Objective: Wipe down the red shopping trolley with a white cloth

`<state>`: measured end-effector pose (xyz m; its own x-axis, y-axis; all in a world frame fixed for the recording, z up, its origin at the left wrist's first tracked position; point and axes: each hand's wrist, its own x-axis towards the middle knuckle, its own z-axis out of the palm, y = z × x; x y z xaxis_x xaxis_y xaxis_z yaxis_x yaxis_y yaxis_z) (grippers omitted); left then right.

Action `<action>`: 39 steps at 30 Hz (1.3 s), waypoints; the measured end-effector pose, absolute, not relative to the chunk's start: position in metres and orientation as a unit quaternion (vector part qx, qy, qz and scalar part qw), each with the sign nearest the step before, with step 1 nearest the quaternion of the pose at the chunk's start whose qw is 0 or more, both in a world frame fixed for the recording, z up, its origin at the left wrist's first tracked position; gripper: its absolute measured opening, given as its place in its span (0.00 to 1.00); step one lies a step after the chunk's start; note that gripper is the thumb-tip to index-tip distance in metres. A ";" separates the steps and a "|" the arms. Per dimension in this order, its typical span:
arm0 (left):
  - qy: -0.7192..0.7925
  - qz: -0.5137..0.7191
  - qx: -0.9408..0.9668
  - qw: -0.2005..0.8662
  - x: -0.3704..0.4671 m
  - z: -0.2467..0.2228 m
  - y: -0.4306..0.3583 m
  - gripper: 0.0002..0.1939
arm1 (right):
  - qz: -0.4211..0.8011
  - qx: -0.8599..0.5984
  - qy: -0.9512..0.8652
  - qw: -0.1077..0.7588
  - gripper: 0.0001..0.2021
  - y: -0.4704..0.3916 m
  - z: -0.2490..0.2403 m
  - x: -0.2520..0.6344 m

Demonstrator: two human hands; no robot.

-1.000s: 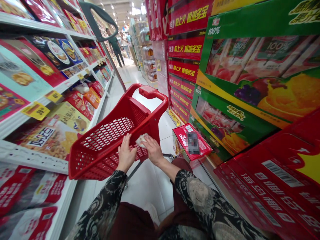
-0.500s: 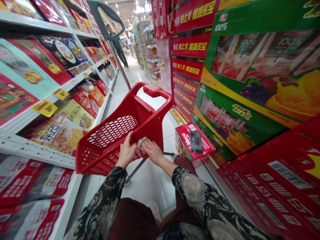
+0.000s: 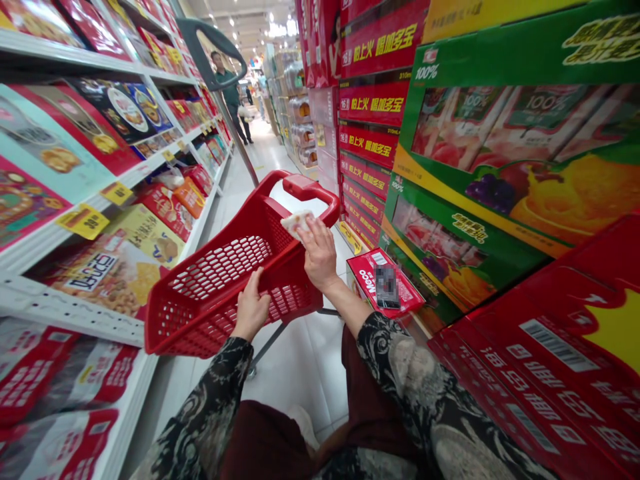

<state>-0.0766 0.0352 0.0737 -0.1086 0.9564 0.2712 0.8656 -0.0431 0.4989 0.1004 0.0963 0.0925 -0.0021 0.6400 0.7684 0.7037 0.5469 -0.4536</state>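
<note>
A red plastic shopping basket (image 3: 283, 270) with mesh walls stands tilted on grey metal legs in the aisle. My left hand (image 3: 251, 308) is closed over its near rim, thumb up. Higher up, my right hand (image 3: 320, 252) presses a folded whitish cloth (image 3: 296, 222) to the basket near its raised end, below the red grip. The cloth has faint brownish marks. Part of it is hidden under the fingers. A grey pole with a looped handle (image 3: 237, 79) rises behind the basket.
Shelves (image 3: 165, 157) of packaged snacks run along the left. Stacked red drink cartons (image 3: 373, 103) and green juice boxes (image 3: 480, 193) line the right. A phone (image 3: 387, 288) lies on a red Meco box (image 3: 369, 267). A person (image 3: 231, 97) stands farther down the aisle.
My right hand has moved up and away along the basket with the cloth, from the near side wall to the raised end. My left hand now closes over the near rim.
</note>
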 end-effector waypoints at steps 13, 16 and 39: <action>0.675 0.367 0.624 0.142 -0.082 0.069 0.035 0.31 | -0.046 -0.398 -0.842 0.360 0.17 0.080 0.058 0.053; 0.683 0.369 0.616 0.134 -0.085 0.072 0.033 0.30 | -0.052 -0.442 -0.801 0.400 0.19 0.096 0.071 0.072; 0.578 0.438 0.677 0.125 -0.061 0.097 0.059 0.24 | 0.060 -0.466 -0.833 0.293 0.27 0.063 0.107 0.048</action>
